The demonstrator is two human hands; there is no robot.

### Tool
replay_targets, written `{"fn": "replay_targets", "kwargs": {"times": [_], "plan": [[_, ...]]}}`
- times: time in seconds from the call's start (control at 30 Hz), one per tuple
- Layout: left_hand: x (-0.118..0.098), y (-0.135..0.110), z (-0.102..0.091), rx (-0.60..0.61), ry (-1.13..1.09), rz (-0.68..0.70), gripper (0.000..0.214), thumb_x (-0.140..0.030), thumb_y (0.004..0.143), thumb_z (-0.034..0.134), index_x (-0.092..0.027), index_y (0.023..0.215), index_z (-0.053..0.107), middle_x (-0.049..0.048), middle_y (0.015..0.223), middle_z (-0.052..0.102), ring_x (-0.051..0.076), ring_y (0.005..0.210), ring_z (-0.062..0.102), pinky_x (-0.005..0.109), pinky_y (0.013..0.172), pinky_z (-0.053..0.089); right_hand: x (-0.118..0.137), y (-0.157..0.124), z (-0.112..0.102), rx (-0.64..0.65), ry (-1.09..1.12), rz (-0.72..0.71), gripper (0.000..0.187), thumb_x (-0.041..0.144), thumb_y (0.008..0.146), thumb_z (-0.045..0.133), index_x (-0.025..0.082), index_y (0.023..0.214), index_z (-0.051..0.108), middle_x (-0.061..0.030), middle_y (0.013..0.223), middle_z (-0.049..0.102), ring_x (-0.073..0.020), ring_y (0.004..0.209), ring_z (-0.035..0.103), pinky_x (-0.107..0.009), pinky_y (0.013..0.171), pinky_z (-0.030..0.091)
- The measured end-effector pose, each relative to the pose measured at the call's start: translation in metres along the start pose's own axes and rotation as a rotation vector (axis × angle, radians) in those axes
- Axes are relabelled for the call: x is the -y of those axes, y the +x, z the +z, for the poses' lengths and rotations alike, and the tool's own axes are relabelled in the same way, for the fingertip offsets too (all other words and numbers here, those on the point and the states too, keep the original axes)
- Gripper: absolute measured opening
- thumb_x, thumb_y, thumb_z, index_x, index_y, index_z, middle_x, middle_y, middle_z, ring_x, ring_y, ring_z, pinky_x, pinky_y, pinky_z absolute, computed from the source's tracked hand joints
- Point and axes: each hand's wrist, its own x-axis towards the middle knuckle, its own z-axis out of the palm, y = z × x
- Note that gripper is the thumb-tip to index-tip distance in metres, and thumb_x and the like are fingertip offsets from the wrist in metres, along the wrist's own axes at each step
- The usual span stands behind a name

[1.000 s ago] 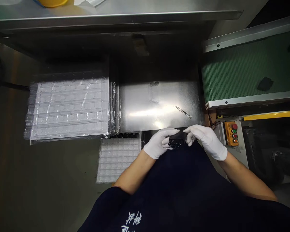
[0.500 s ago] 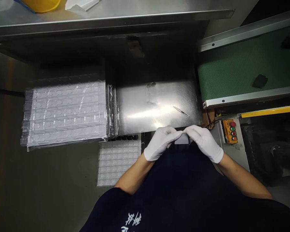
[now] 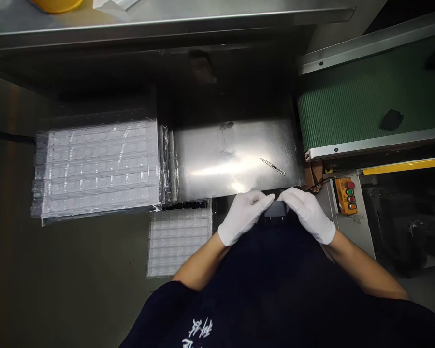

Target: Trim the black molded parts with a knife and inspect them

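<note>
Head view. Both hands wear white gloves. The left hand point(image 3: 244, 215) and the right hand point(image 3: 306, 212) meet fingertip to fingertip close to the body. Each has its fingers curled and pinched onto one small dark part point(image 3: 275, 210), which sits between the two hands and is partly covered by them.

Just beyond the fingertips: a polished steel plate point(image 3: 221, 154), with a thin metal tool point(image 3: 272, 166) lying loose on it, apart from both hands. Just outward of the left hand: a small clear blister tray point(image 3: 177, 237). Further that way: a wrapped stack of clear trays point(image 3: 97, 164).

Outward of the right hand: an orange button box point(image 3: 347, 195) with red and green buttons. Beyond it: a green conveyor belt point(image 3: 348, 106) carrying a dark piece point(image 3: 391, 119).

Writing: white characters on the dark shirt point(image 3: 199, 333), cut off at the frame edge, not readable.
</note>
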Motion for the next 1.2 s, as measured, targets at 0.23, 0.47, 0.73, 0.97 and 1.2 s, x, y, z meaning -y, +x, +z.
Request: {"fn": "replay_targets", "kwargs": {"times": [0.23,0.47,0.73,0.97,1.2], "plan": [[0.001,0.0,0.002,-0.009,0.003,0.035,0.054,-0.061,0.082,0.076,-0.017,0.059,0.055,-0.005,0.053,0.045,0.008,0.052,0.034,0.024,0.05,0.027,-0.009,-0.002,0.007,-0.025,-0.11,-0.031,0.043,0.053,0.097,0.061,0.021,0.07,0.059,0.0018,0.064,0.056,-0.0134,0.06,0.05,-0.028,0.059,0.043],[0.003,-0.001,0.013,-0.036,-0.085,0.039,0.056,-0.063,0.085,0.074,-0.019,0.057,0.053,-0.0059,0.044,0.041,0.008,0.043,0.032,0.026,0.046,0.024,-0.001,-0.004,-0.014,0.076,0.117,-0.033,0.043,0.063,0.094,0.065,0.021,0.085,0.07,-0.0016,0.073,0.067,-0.0156,0.066,0.062,-0.028,0.062,0.052],[0.007,-0.009,0.028,-0.079,-0.305,0.128,0.056,-0.057,0.089,0.072,-0.021,0.053,0.048,-0.0059,0.041,0.034,0.009,0.04,0.028,0.028,0.045,0.02,0.008,0.01,-0.027,0.094,0.145,-0.101,0.054,0.06,0.102,0.054,0.022,0.064,0.063,-0.0011,0.063,0.064,-0.0156,0.062,0.062,-0.032,0.071,0.055],[0.01,-0.011,0.052,-0.186,-0.408,0.207,0.055,-0.064,0.088,0.069,-0.023,0.058,0.049,-0.0052,0.048,0.033,0.01,0.044,0.03,0.029,0.045,0.028,-0.002,0.009,-0.046,0.144,0.145,-0.059,0.034,0.05,0.098,0.064,0.019,0.086,0.072,-0.0006,0.065,0.068,-0.0173,0.062,0.068,-0.034,0.069,0.059],[0.007,-0.024,0.07,-0.32,-0.36,0.171,0.06,-0.061,0.086,0.075,-0.022,0.055,0.042,-0.0057,0.046,0.031,0.008,0.042,0.026,0.027,0.042,0.019,-0.021,0.002,-0.056,0.214,0.036,-0.406,0.042,0.013,0.094,0.059,0.024,0.135,0.063,-0.006,0.112,0.078,-0.0181,0.092,0.077,-0.039,0.091,0.064]]}}
